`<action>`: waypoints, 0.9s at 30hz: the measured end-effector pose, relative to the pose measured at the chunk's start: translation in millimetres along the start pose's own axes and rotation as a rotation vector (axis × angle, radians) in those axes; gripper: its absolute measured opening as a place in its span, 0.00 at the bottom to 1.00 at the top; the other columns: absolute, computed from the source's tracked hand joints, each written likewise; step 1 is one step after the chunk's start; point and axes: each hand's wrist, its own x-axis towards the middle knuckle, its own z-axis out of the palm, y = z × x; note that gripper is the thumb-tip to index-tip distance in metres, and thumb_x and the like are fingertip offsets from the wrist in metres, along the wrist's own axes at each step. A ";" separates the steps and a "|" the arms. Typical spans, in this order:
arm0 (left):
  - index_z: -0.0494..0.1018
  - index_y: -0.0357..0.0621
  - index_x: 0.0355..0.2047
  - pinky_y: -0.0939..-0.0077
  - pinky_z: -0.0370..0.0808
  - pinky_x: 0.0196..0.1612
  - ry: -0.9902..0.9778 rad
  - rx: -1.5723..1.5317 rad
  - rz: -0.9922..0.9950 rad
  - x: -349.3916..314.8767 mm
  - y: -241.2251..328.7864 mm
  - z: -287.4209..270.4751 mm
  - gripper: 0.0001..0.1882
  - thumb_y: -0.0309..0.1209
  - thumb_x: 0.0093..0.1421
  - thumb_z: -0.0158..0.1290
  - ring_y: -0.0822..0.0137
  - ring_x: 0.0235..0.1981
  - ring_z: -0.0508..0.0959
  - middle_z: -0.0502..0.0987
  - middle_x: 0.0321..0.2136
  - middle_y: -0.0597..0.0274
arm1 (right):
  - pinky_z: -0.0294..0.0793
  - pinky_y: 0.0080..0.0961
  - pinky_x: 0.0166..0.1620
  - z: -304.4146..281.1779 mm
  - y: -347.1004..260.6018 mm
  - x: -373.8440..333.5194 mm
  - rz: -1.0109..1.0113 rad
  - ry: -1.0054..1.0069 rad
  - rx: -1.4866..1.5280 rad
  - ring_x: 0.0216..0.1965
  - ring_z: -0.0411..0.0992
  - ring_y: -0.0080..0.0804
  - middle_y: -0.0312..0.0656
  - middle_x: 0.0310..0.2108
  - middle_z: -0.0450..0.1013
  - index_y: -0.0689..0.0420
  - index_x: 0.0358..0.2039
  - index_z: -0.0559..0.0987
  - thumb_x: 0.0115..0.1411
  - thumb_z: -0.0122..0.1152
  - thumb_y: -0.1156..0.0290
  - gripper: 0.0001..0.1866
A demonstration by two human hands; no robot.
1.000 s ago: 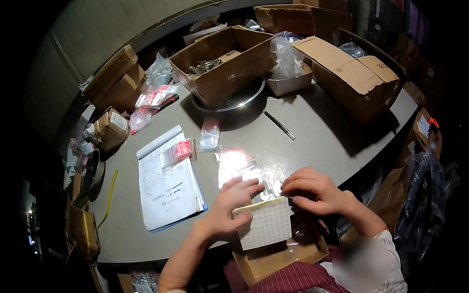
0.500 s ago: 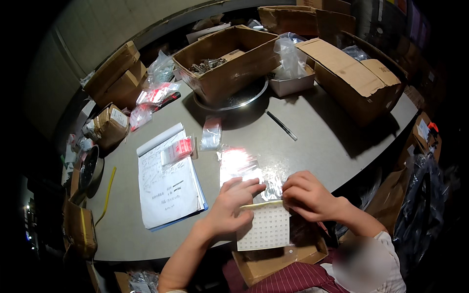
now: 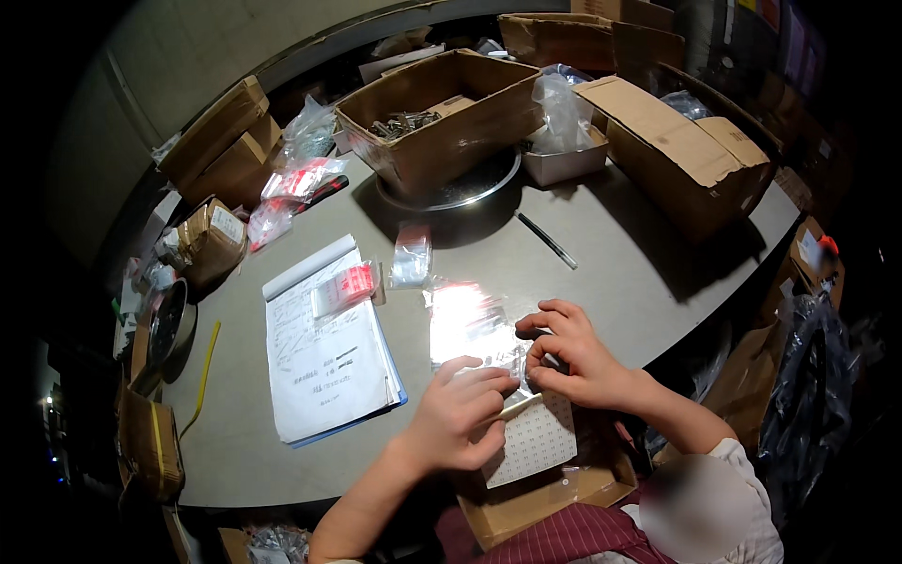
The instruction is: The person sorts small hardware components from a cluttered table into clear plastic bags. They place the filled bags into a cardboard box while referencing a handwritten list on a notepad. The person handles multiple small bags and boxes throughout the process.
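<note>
A white sheet of small printed labels [image 3: 534, 440] slants at the table's near edge. My left hand [image 3: 460, 414] is closed on its left side, thumb over the sheet and fingers along the top edge. My right hand [image 3: 578, 359] hovers just above the sheet's top right, fingers curled toward the thumb; whatever they pinch is too small to make out. Clear plastic zip bags with red marks [image 3: 462, 324] lie in a shiny stack just beyond both hands. Below the sheet an open shallow cardboard box [image 3: 526, 508] sits near my lap.
A notepad [image 3: 329, 376] with a small red-and-clear bag [image 3: 344, 289] on it lies to the left. Farther off are a pen [image 3: 547, 241], a metal bowl [image 3: 470, 195] under a carton of metal parts [image 3: 442, 141], and a large carton [image 3: 676, 160] at right. A yellow strap [image 3: 204, 376] curves at left.
My right hand has lifted off the sheet's top corner and moved up toward the bags. The sheet has tilted and shifted right, and my left hand has moved slightly right and down with it.
</note>
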 end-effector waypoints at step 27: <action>0.80 0.40 0.35 0.66 0.78 0.41 0.018 -0.337 -0.392 -13.5 -8.4 -9.0 0.10 0.30 0.54 0.65 0.54 0.33 0.81 0.82 0.32 0.56 | 0.58 0.44 0.62 -54.1 -30.9 -21.6 -0.069 -0.294 0.049 0.56 0.65 0.50 0.50 0.50 0.69 0.60 0.55 0.72 0.57 0.68 0.60 0.29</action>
